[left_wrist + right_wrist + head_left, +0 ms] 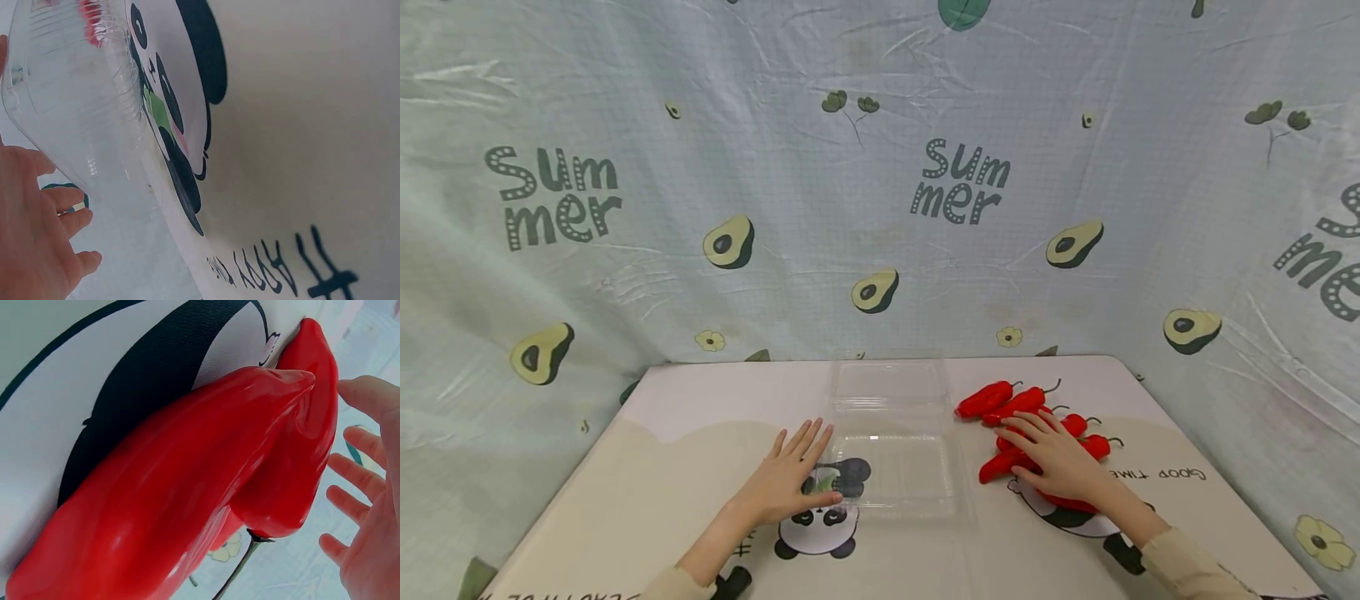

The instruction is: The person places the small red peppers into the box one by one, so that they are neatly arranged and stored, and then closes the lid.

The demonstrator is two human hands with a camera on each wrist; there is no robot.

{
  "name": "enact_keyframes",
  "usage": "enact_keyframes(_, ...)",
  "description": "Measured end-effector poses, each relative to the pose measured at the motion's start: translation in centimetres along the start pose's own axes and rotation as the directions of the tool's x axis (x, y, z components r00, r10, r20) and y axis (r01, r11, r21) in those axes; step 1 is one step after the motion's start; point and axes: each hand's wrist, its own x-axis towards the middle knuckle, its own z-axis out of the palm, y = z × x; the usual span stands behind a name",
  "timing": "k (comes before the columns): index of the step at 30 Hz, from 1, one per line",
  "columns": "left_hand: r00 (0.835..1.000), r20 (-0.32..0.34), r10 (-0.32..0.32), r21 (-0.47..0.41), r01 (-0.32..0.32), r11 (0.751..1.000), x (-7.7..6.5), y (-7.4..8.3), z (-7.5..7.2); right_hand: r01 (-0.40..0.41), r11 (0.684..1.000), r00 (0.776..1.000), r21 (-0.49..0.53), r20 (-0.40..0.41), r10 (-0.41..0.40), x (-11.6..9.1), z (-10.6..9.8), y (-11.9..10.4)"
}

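Red under and around the right hand, fingers spread and gripping nothing: chili peppers heaped at right, long axes mostly running near-left to far-right; well apart from the left hand, likewise spread, beside the clear plastic clamshell box.

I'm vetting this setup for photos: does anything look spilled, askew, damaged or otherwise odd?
Nothing looks spilled or damaged; the glossy red chilli peppers lie loosely heaped beside the open, clear plastic container. One mild oddity: the black-and-white panda print near the container appears upside down to the wearer, its head nearest them.
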Motion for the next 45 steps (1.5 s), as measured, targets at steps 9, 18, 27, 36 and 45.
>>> enact_keyframes(9, 1.0, 0.007, -0.023, -0.009, 0.023, 1.0, -0.22, -0.32, 0.0, 0.003, 1.0, 1.0, 0.026, -0.011, -0.003, 0.07, 0.24, 0.16)
enact_keyframes(18, 0.999, 0.02, -0.04, -0.014, 0.041, 0.999, -0.3, -0.1, 0.13, -0.038, 0.998, 0.999, 0.044, 0.036, 0.036, -0.11, 0.21, 0.07)
enact_keyframes(27, 0.999, 0.027, -0.04, 0.009, 0.04, 0.999, -0.17, 0.15, 0.31, -0.06, 0.998, 0.997, 0.025, 0.047, 0.059, -0.46, 0.39, 0.03)
enact_keyframes(36, 0.998, 0.041, -0.056, 0.017, 0.056, 0.998, -0.08, 0.33, 0.47, -0.074, 0.997, 0.996, 0.014, 0.051, 0.073, -0.65, 0.64, 0.01)
enact_keyframes(45, 0.999, 0.019, -0.043, 0.025, 0.043, 0.999, -0.06, 0.1, 0.76, -0.076, 0.997, 0.993, -0.001, 0.089, 0.076, -0.47, 0.84, -0.02)
